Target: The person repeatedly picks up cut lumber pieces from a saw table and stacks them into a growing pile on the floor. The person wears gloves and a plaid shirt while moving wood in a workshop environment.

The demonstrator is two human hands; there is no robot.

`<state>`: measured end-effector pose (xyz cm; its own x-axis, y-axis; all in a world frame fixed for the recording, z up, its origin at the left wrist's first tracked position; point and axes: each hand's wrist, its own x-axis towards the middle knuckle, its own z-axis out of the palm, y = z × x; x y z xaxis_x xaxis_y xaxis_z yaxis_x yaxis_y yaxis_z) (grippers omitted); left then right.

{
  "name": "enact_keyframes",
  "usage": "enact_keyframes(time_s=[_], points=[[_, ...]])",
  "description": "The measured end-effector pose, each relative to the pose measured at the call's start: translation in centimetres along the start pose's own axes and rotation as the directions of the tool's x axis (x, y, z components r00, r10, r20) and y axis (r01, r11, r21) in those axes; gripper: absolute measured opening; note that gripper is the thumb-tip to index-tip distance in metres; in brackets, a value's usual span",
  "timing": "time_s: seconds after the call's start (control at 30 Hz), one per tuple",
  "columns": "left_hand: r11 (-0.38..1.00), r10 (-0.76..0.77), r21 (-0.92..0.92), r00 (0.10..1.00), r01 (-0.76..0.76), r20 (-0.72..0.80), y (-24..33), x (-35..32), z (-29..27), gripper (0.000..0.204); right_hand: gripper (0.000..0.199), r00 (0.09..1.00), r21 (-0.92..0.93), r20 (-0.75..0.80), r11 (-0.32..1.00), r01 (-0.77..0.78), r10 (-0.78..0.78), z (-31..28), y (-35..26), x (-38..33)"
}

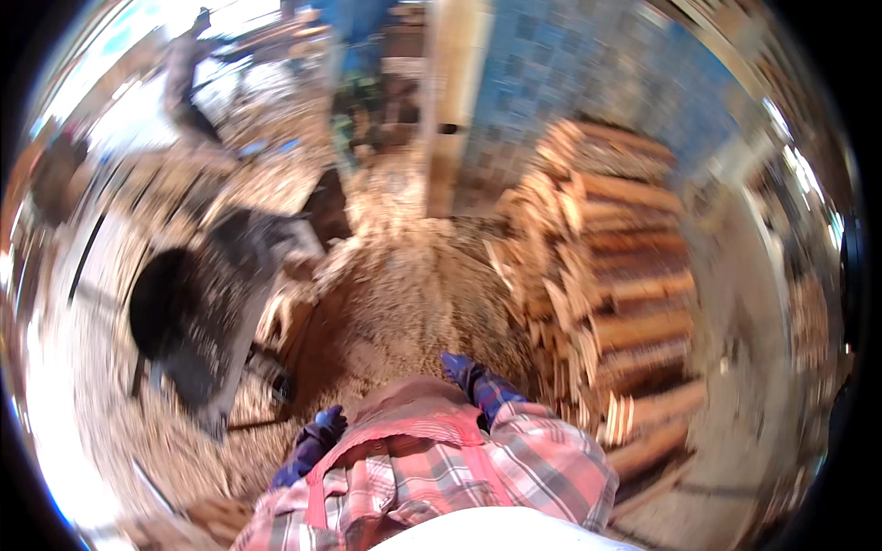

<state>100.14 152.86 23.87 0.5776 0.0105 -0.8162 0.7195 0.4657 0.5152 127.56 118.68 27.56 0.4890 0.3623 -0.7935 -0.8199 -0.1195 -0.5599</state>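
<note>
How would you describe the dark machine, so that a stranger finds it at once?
Start at the tall stack of split wooden logs on the right and cross the sawdust-covered floor leftward. There stands the dark grey metal machine. Unlike the pale wood around it, it is nearly black, with a rounded end.

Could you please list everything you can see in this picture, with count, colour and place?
Stack of split wood: one stack, count of pieces unclear, tan and orange-brown, right of centre.
Sawdust and chips on the ground: one spread, light brown, centre.
Dark machine: one, black-grey, left; blurred, kind unclear.
Tiled wall: one, blue, upper right.
Post: one, pale, top centre.
Another person: one, dark clothing, upper left, blurred.
Left hand: one, blue glove, lower centre, holding nothing that shows.
Right hand: one, blue glove, near the wood stack, holding nothing that shows.
Plaid shirt: red and grey, bottom.
</note>
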Motion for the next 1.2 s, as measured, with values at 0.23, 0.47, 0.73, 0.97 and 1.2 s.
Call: enact_keyframes(time_s=[0.23,0.47,0.73,0.97,1.2], points=[[0.758,0.259,0.648,0.946,-0.073,-0.197,-7.5,-6.6,-5.7,0.041,0.035,0.954,-0.313,0.159,0.929,-0.196,0.255,8.1,2.8,-1.5],[0.515,0.192,0.857,0.977,-0.024,-0.088,-1.9,-11.1,0.5,0.041,0.036,0.962,-0.351,-0.095,0.896,-0.271,0.254,1.4,5.9,0.9],[0.559,0.410,0.776,0.911,-0.292,0.047,-1.8,-2.6,-2.5,0.038,0.040,0.981,-0.394,-0.100,0.899,-0.191,0.165,1.4,5.6,-1.9],[0.499,0.408,0.804,0.906,-0.322,0.110,2.6,-1.9,0.4,0.038,0.045,0.989,-0.249,0.082,0.963,-0.100,0.124,-1.0,6.7,-1.5],[0.480,0.387,0.845,0.922,-0.234,0.036,-0.1,-3.8,-0.8,0.038,0.056,0.987,-0.334,0.052,0.934,-0.128,0.154,0.5,5.9,-1.9]])
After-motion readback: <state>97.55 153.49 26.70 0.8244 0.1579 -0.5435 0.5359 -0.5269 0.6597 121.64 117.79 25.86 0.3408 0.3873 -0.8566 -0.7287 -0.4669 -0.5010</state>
